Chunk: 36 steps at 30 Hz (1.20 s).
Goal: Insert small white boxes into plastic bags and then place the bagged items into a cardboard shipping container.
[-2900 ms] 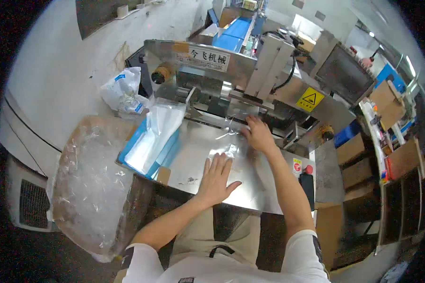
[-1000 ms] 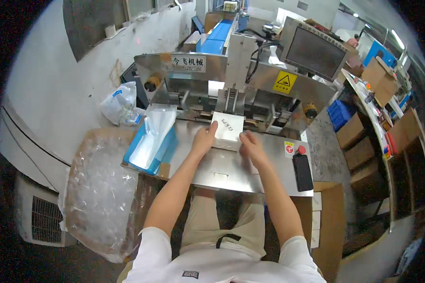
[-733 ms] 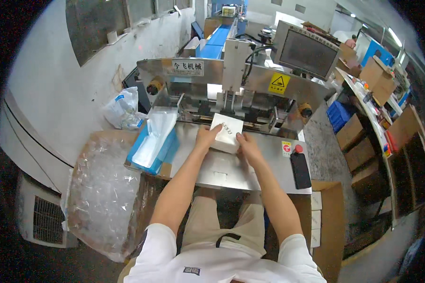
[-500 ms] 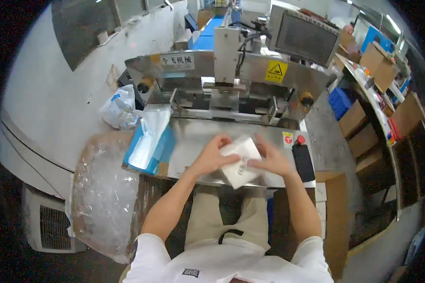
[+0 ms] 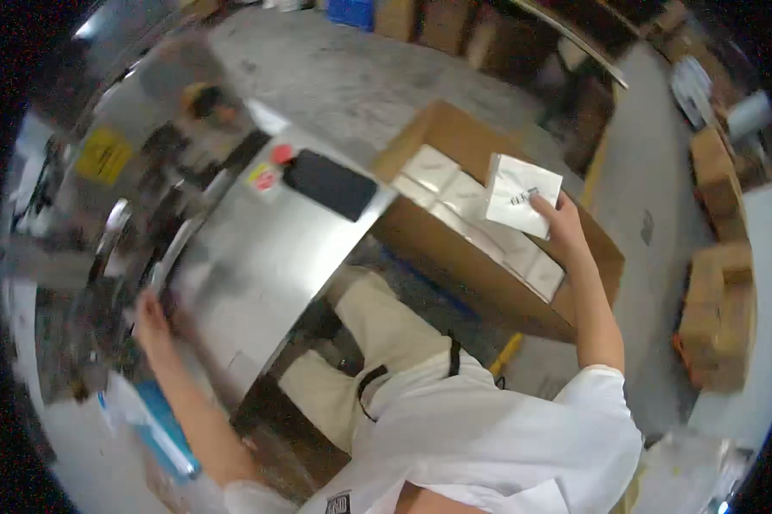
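A flat white square box (image 5: 513,184) with dark print on its face is gripped at one corner by my right hand (image 5: 561,224), thumb on the printed side. It hangs above an open cardboard carton (image 5: 480,295), where several similar white boxes (image 5: 472,206) lie in rows. My left hand (image 5: 152,324) is stretched to the far left, beside the metal machine (image 5: 159,163) at the edge of its steel tabletop (image 5: 249,274). Its fingers are smeared by motion, and I see nothing certain in them.
On the tabletop corner lie a black rectangular pad (image 5: 330,184) and a red button (image 5: 282,154). A blue box (image 5: 167,428) with white film sits at lower left. Closed cartons (image 5: 718,317) stand along the right, and a blue crate (image 5: 350,13) is at the back.
My view has swung to the right. The white box has gone from both hands over the table to my right hand alone above the carton; my left hand has moved off toward the machine.
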Each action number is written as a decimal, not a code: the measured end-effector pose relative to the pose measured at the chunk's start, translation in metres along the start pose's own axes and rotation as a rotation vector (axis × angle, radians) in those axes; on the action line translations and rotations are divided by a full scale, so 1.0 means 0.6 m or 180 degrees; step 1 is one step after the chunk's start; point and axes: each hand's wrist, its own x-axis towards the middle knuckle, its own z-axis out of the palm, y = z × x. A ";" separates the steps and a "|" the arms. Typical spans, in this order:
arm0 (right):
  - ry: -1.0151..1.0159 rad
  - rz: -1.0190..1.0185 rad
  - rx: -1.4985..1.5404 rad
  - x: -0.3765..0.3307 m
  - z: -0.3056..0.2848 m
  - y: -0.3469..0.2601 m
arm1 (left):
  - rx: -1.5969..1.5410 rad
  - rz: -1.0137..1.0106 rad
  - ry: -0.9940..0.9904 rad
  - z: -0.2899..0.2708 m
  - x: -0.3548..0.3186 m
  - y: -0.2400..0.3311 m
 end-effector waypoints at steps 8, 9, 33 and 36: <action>0.1401 0.1431 -0.0373 -0.065 -0.377 0.414 | 0.1293 0.0715 -0.0191 -0.040 -0.272 0.045; 0.1377 0.1592 -0.0362 -0.067 -0.379 0.448 | 0.1351 0.0872 -0.0156 -0.129 -0.293 0.066; -0.1285 0.1292 -0.2217 -0.111 -0.338 0.142 | 0.6425 -0.0304 0.1171 -0.247 -0.964 0.219; -0.1560 0.1042 -0.1896 -0.136 -0.413 0.086 | 0.6495 0.0092 0.0656 -0.129 -0.879 0.272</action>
